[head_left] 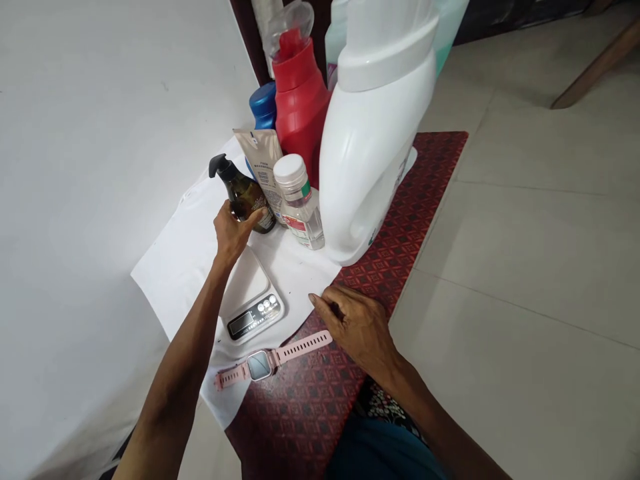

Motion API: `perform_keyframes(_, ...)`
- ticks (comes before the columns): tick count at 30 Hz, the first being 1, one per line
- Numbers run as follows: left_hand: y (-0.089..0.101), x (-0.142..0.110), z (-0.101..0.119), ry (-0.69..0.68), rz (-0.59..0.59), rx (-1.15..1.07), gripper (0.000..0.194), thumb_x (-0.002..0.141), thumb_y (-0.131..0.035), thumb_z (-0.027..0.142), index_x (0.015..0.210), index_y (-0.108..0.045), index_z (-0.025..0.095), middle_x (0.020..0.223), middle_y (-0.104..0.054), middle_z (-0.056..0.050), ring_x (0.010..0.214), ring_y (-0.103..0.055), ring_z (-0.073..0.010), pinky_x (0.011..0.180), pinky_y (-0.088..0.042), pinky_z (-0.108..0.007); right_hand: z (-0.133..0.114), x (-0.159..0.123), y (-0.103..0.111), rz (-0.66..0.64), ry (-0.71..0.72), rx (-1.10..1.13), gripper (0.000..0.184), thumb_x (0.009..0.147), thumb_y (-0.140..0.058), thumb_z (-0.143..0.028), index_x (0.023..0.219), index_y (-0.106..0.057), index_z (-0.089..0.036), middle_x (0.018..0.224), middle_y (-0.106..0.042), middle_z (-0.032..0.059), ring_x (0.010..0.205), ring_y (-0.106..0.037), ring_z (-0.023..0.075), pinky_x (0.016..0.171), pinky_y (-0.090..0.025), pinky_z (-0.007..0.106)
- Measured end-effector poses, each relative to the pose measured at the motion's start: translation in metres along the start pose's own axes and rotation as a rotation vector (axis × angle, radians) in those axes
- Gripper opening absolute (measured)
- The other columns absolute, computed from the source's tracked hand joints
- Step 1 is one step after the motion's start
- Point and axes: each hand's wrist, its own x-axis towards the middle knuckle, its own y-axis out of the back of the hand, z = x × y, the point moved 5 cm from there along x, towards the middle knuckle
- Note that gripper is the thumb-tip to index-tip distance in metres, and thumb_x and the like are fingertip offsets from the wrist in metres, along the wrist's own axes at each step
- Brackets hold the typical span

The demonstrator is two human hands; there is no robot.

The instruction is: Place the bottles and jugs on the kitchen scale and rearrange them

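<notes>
My left hand (235, 230) is wrapped around a dark pump bottle (247, 195) with a black pump head, which stands upright beyond a white kitchen scale (250, 303). The scale's small display and buttons face me. In front of it lies a pink-strapped smartwatch (259, 365), screen up. My right hand (357, 323) rests near the table's right edge, close to the end of the watch strap. Its fingers are loosely curled, with nothing visible in them.
Beside the pump bottle stand a beige tube (263, 160), a clear white-capped bottle (303, 213), a red bottle (300, 100), a blue-capped bottle (263, 107) and a large white jug (370, 133). A white cloth (175, 253) partly covers the red patterned table (300, 413), against the wall.
</notes>
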Motion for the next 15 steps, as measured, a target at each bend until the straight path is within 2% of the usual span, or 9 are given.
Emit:
perform_keyframes(3, 0.005, -0.010, 0.003, 0.021, -0.011, -0.058, 0.066, 0.065, -0.097, 0.057, 0.109, -0.065, 0.020, 0.113, -0.074, -0.013, 0.095, -0.069, -0.0271, 0.084, -0.057, -0.040, 0.001, 0.000, -0.001, -0.012, -0.022, -0.003, 0.045, 0.109, -0.057, -0.033, 0.067, -0.043, -0.025, 0.061, -0.056, -0.0025, 0.056, -0.048, 0.0122, 0.062, -0.035, 0.030)
perform_keyframes(5, 0.015, -0.025, 0.013, -0.017, 0.065, -0.106, 0.076, 0.069, -0.096, 0.061, 0.124, -0.062, 0.021, 0.131, -0.069, -0.017, 0.107, -0.070, -0.0291, 0.089, -0.059, -0.042, 0.002, 0.000, -0.002, -0.021, -0.036, -0.003, 0.045, 0.108, -0.057, -0.033, 0.066, -0.043, -0.025, 0.061, -0.057, -0.0024, 0.056, -0.048, 0.0123, 0.062, -0.035, 0.030)
perform_keyframes(7, 0.028, -0.047, 0.034, -0.112, 0.200, -0.127, 0.072, 0.078, -0.090, 0.065, 0.129, -0.060, 0.023, 0.135, -0.065, -0.015, 0.112, -0.070, -0.0280, 0.092, -0.059, -0.042, 0.002, 0.000, -0.003, -0.021, -0.038, -0.001, 0.045, 0.108, -0.057, -0.034, 0.066, -0.042, -0.024, 0.061, -0.057, -0.0025, 0.056, -0.048, 0.0122, 0.062, -0.034, 0.030)
perform_keyframes(9, 0.035, -0.074, 0.064, -0.224, 0.260, -0.151, 0.055, 0.089, -0.082, 0.063, 0.123, -0.062, 0.024, 0.124, -0.067, -0.011, 0.108, -0.070, -0.0257, 0.092, -0.061, -0.043, 0.002, 0.000, -0.004, -0.019, -0.028, -0.002, 0.045, 0.108, -0.058, -0.033, 0.067, -0.043, -0.024, 0.062, -0.057, -0.0023, 0.056, -0.049, 0.0124, 0.063, -0.034, 0.030)
perform_keyframes(10, 0.033, -0.086, 0.081, -0.270, 0.220, -0.183, 0.047, 0.093, -0.080, 0.060, 0.119, -0.062, 0.024, 0.117, -0.069, -0.009, 0.104, -0.071, -0.0251, 0.092, -0.061, -0.044, 0.002, -0.001, -0.004, -0.017, -0.023, -0.005, 0.044, 0.108, -0.059, -0.032, 0.067, -0.043, -0.024, 0.062, -0.058, -0.0022, 0.057, -0.049, 0.0126, 0.063, -0.034, 0.030)
perform_keyframes(12, 0.018, -0.107, 0.112, -0.349, 0.031, -0.295, 0.040, 0.097, -0.079, 0.055, 0.118, -0.064, 0.025, 0.112, -0.071, -0.008, 0.101, -0.073, -0.0253, 0.093, -0.063, -0.047, 0.003, -0.001, -0.005, -0.015, -0.023, -0.016, 0.044, 0.108, -0.059, -0.032, 0.067, -0.045, -0.024, 0.063, -0.060, -0.0014, 0.058, -0.051, 0.0132, 0.064, -0.034, 0.030)
perform_keyframes(15, -0.011, -0.125, 0.142, -0.395, -0.181, -0.457, 0.047, 0.096, -0.082, 0.055, 0.128, -0.065, 0.024, 0.126, -0.074, -0.011, 0.115, -0.075, -0.0292, 0.101, -0.063, -0.051, 0.005, -0.001, -0.005, -0.030, -0.047, -0.021, 0.042, 0.108, -0.059, -0.034, 0.069, -0.052, -0.023, 0.069, -0.067, 0.0009, 0.061, -0.057, 0.0147, 0.065, -0.036, 0.030)
